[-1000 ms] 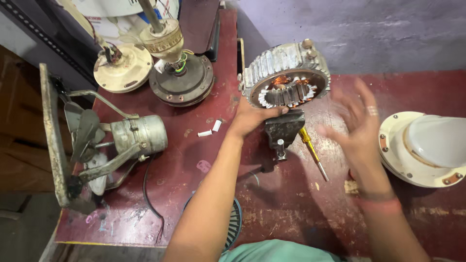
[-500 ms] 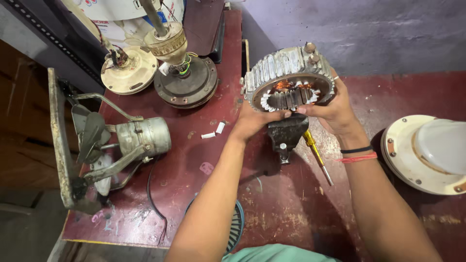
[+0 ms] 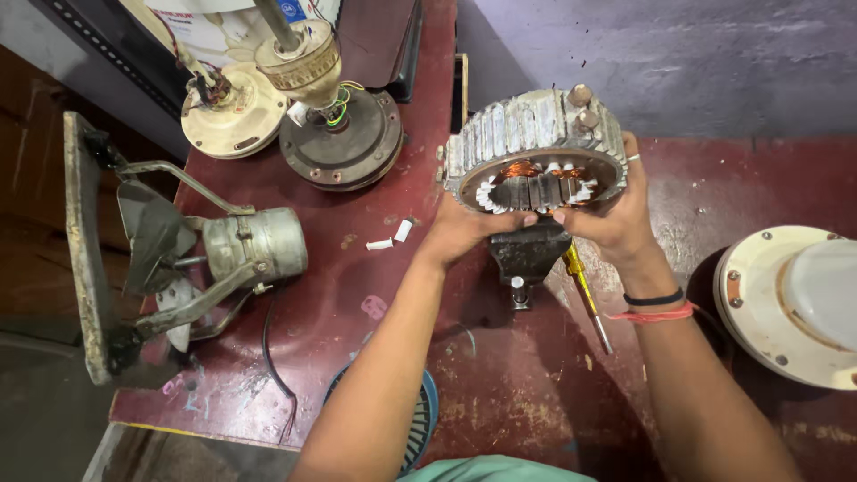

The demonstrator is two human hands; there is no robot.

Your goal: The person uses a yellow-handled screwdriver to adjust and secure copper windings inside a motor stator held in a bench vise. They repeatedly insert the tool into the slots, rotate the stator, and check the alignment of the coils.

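Both forearms are bare from the elbow down; no sleeve covers them. The left hand (image 3: 460, 232) wears nothing on the wrist or on the fingers that show. The right hand (image 3: 611, 219) has a thin silver-coloured ring (image 3: 633, 157) on one finger, at about 12 o'clock of the hand. On the right wrist sit two bands close together: a thin black band (image 3: 653, 299) and, just below it, a thin orange-red thread band (image 3: 652, 314). At 6 o'clock in the view, a small part of a teal-green cloth garment (image 3: 486, 469) shows.

Dark-red worn table (image 3: 500, 393): two fan motors (image 3: 339, 134), exhaust fan (image 3: 178, 250), vise (image 3: 527, 254), screwdriver (image 3: 585, 295), white cover (image 3: 794, 303).
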